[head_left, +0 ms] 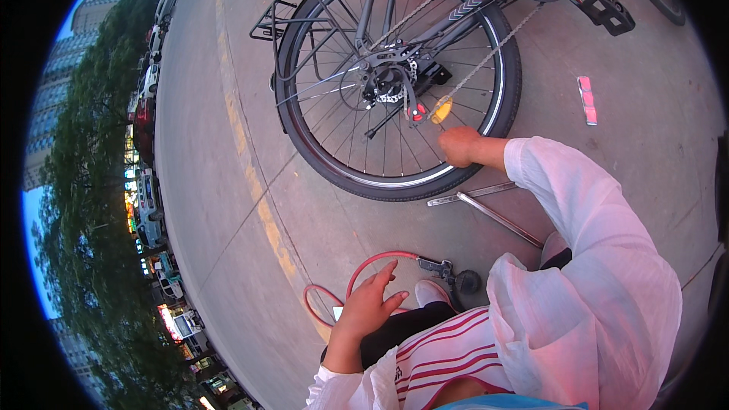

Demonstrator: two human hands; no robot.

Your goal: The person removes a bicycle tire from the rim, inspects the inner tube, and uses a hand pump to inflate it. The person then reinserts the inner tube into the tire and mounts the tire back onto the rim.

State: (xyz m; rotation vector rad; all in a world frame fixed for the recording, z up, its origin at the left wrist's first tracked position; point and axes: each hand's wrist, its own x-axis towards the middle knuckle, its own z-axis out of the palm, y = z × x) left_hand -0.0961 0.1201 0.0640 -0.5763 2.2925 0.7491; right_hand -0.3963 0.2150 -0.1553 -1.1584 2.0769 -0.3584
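Note:
My right hand (458, 146) is closed at the inner edge of the bicycle's rear wheel (395, 188), low on its right side, against the rim and spokes. Whatever its fingers hold is hidden. Just above it sits an orange oval reflector (442, 110), with a red and white round part beside it near the hub. The chain (486, 58) runs from the rear gears up to the crank. Held over my lap, my left hand (370, 302) has its fingers apart and nothing in it. Behind that hand a red hose (370, 260) loops over the ground.
An inflator handle (434, 266) with a round black gauge ends the hose beside my shoe. Metal bars (497, 218) extend below the wheel. A pink strip (586, 100) lies to the right. The pedal (607, 13) juts out above. A yellow line (266, 222) crosses the pavement; parked cars stand far left.

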